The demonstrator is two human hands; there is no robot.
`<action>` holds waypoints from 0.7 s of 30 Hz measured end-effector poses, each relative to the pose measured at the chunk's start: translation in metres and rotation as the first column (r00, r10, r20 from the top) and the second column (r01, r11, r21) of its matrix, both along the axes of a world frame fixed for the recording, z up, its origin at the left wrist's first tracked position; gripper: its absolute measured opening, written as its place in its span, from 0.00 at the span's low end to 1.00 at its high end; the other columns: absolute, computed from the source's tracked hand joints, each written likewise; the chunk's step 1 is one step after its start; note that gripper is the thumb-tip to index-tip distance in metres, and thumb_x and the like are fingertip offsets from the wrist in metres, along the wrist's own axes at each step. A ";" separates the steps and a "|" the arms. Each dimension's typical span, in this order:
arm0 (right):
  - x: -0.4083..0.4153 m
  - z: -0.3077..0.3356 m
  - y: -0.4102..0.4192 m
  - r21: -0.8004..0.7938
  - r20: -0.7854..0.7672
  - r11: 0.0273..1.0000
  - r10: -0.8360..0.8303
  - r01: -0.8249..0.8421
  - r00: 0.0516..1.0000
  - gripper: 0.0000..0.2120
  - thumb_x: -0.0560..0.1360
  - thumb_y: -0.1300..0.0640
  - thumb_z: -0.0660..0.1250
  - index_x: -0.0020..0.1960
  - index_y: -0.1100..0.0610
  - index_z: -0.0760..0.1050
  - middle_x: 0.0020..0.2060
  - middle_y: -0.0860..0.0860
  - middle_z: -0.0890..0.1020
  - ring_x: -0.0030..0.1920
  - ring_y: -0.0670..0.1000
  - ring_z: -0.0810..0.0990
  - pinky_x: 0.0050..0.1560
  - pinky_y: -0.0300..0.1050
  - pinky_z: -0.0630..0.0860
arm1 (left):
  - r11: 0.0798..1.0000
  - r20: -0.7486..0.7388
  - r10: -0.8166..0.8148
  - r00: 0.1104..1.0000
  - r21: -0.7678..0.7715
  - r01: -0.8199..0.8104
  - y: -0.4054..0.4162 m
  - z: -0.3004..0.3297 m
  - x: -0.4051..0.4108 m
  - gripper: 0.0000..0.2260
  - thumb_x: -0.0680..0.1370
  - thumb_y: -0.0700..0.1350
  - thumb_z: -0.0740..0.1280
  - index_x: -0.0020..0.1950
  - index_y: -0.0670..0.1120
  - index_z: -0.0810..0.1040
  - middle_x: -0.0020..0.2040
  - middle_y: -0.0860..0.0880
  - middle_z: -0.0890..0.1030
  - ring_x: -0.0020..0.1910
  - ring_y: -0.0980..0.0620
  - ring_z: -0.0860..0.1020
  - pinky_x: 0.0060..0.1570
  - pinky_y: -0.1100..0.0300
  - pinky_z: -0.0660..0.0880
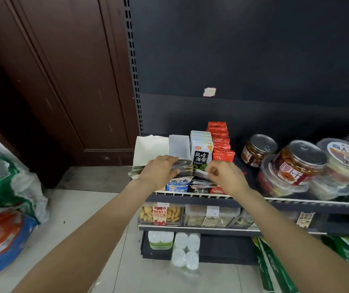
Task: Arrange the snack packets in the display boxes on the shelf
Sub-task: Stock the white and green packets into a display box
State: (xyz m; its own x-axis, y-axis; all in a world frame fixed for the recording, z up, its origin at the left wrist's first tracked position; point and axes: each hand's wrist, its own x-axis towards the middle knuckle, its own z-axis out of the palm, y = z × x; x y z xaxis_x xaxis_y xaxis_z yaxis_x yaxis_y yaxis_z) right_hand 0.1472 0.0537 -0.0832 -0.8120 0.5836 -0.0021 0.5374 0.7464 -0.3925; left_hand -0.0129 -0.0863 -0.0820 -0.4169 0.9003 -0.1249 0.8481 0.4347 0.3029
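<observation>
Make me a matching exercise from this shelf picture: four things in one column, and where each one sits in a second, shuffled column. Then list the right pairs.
Things
1. red packets
2. black and white packets
3. jars
4. white rolls

Places
A. on the floor level, under the lowest shelf board
B. at the right end of the top shelf, some stacked
C. in a row just right of the black and white ones
D. standing in a row behind the right hand

Pairs: 1-C, 2-D, 3-B, 4-A
</observation>
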 end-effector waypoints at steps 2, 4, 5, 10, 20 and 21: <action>0.003 0.000 0.005 -0.090 -0.078 0.996 -0.025 0.018 0.997 0.03 0.75 0.58 0.68 0.45 0.52 0.80 0.43 0.47 0.83 0.44 0.49 0.81 0.48 0.51 0.78 | 0.999 0.040 0.030 0.999 0.012 -0.031 0.001 0.000 0.002 0.22 0.81 0.51 0.57 0.75 0.47 0.61 0.73 0.47 0.66 0.70 0.47 0.65 0.68 0.52 0.63; 0.007 0.001 0.009 -0.118 -0.166 0.992 -0.053 0.034 0.985 0.04 0.74 0.58 0.68 0.43 0.51 0.81 0.40 0.45 0.83 0.42 0.47 0.80 0.48 0.52 0.78 | 0.998 0.064 0.059 0.996 0.033 -0.061 0.001 0.000 0.004 0.22 0.81 0.52 0.58 0.74 0.47 0.62 0.72 0.47 0.67 0.70 0.46 0.65 0.68 0.51 0.63; 0.009 0.003 0.010 -0.110 -0.206 0.993 -0.063 0.041 0.977 0.05 0.74 0.59 0.68 0.42 0.51 0.80 0.39 0.44 0.82 0.42 0.46 0.80 0.47 0.52 0.78 | 0.996 0.070 0.070 0.995 0.042 -0.073 0.002 0.001 0.005 0.22 0.81 0.52 0.58 0.74 0.47 0.63 0.72 0.46 0.68 0.70 0.46 0.65 0.69 0.50 0.63; 0.015 0.027 0.012 -0.077 -0.395 0.994 -0.105 0.081 0.913 0.04 0.75 0.59 0.68 0.43 0.52 0.80 0.40 0.45 0.82 0.42 0.45 0.79 0.46 0.46 0.77 | 0.969 0.169 0.103 0.980 0.203 -0.137 0.006 0.005 0.010 0.19 0.81 0.49 0.60 0.72 0.48 0.67 0.70 0.47 0.69 0.67 0.47 0.68 0.68 0.54 0.65; 0.019 0.092 0.004 -0.306 -0.662 0.951 -0.184 -0.038 0.727 0.09 0.74 0.63 0.67 0.40 0.51 0.78 0.40 0.48 0.83 0.44 0.48 0.81 0.45 0.41 0.76 | 0.839 0.824 0.110 0.555 0.222 -0.496 0.021 0.047 0.007 0.15 0.81 0.51 0.58 0.56 0.42 0.77 0.43 0.44 0.82 0.37 0.51 0.81 0.34 0.69 0.76; 0.020 0.096 0.004 -0.344 -0.674 0.938 -0.206 -0.054 0.709 0.09 0.74 0.63 0.67 0.40 0.50 0.78 0.41 0.49 0.83 0.45 0.49 0.82 0.45 0.41 0.76 | 0.833 0.856 0.101 0.506 0.205 -0.514 0.022 0.051 0.006 0.16 0.81 0.52 0.59 0.54 0.42 0.78 0.43 0.44 0.82 0.38 0.52 0.81 0.37 0.68 0.78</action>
